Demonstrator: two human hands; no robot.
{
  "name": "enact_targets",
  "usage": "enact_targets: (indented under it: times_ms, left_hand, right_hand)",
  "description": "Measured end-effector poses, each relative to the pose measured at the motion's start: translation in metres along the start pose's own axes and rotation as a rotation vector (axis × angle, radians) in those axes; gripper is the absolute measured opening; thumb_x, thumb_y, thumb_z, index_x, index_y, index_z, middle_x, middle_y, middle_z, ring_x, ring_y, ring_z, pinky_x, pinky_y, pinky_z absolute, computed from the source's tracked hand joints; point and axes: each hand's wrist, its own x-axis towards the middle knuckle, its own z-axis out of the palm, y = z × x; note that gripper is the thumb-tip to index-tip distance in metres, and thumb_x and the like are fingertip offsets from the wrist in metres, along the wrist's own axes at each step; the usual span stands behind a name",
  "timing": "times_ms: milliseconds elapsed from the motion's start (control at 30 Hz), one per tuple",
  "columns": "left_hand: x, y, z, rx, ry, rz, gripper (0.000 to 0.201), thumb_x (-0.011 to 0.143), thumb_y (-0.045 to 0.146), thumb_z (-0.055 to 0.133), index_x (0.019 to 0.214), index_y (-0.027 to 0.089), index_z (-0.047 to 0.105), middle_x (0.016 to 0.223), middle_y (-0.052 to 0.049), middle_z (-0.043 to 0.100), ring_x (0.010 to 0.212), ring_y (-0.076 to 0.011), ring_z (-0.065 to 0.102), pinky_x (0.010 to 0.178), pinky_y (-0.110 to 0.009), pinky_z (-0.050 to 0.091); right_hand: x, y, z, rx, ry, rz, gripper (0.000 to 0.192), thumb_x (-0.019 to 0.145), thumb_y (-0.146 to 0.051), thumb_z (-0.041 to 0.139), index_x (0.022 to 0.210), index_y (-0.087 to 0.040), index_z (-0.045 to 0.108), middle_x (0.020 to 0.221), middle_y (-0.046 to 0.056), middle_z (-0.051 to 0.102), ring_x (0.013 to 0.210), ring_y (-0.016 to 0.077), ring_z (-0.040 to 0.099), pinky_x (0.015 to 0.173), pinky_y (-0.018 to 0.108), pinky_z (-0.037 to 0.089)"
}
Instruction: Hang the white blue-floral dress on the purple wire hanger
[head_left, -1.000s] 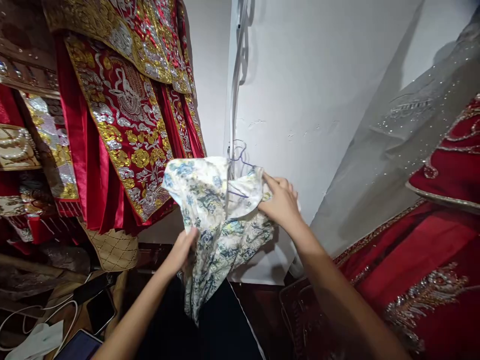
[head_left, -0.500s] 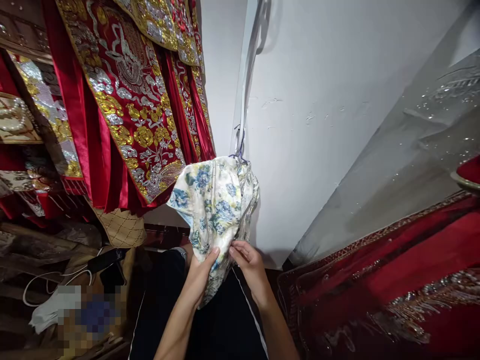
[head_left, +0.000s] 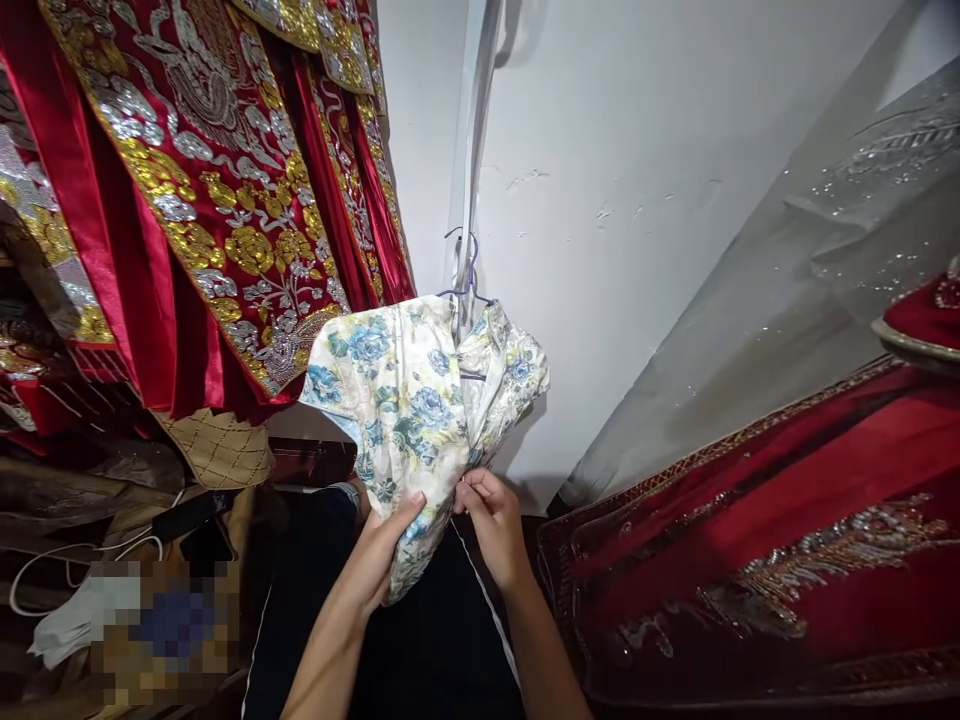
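A short-sleeved white garment with blue flowers (head_left: pixel 427 400) hangs in front of me on a thin purple hanger (head_left: pixel 471 290). Its neck and front opening gape, so part of the inside and the hanger bar show. My left hand (head_left: pixel 386 545) is closed on the lower left part of the cloth, thumb lying on top. At the lower end of the opening, my right hand (head_left: pixel 491 515) pinches the edge between thumb and fingers. Whatever small part sits in that pinch is too hidden to make out. The garment's lower end narrows below my hands.
Behind the hanger stands a white post (head_left: pixel 469 130) against a white wall (head_left: pixel 637 120). A red, gold and silver embroidered costume (head_left: pixel 247 230) hangs at left. To the right are a sheer sparkling cloth (head_left: pixel 750 290) and a beaded red garment (head_left: pixel 825 470). A white cable (head_left: pixel 45 610) lies lower left.
The garment has turned and spread wider, so its right shoulder and open neck now show. Both hands keep their hold. The whole view has shifted slightly.
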Motion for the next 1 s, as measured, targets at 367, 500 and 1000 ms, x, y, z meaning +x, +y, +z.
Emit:
enact_targets:
  times_ms: [367,500,1000]
  left_hand:
    - [0.011,-0.022,-0.005,0.737,0.378,0.767,0.044,0.081,0.037,0.072,0.122,0.032,0.058,0.131,-0.009,0.055,0.128,-0.0306,0.051,0.112,-0.044,0.040]
    - [0.011,-0.028,0.011,0.710,0.139,0.566,0.015,0.090,0.037,0.057,0.103,0.033,0.065,0.101,-0.005,0.066,0.096,-0.0265,0.065,0.090,-0.041,0.052]
    - [0.069,0.023,-0.017,1.197,-0.187,0.597,0.007,0.087,0.024,0.054,0.080,0.024,0.057,0.076,-0.005,0.060,0.073,-0.0264,0.060,0.065,-0.037,0.045]
  right_hand:
    - [-0.007,-0.005,0.009,0.151,-0.120,0.115,0.032,0.088,-0.026,0.049,0.057,-0.021,0.050,0.047,-0.003,0.043,0.047,0.0134,0.037,0.056,0.030,0.030]
    - [-0.003,-0.015,0.023,0.187,-0.127,0.156,0.029,0.085,-0.026,0.052,0.057,-0.020,0.053,0.045,-0.005,0.040,0.043,0.0103,0.033,0.051,0.028,0.026]
    - [0.166,-0.120,0.016,0.594,0.064,-0.050,0.013,0.078,-0.022,0.057,0.069,-0.014,0.063,0.044,-0.009,0.034,0.039,0.0053,0.026,0.039,0.020,0.018]
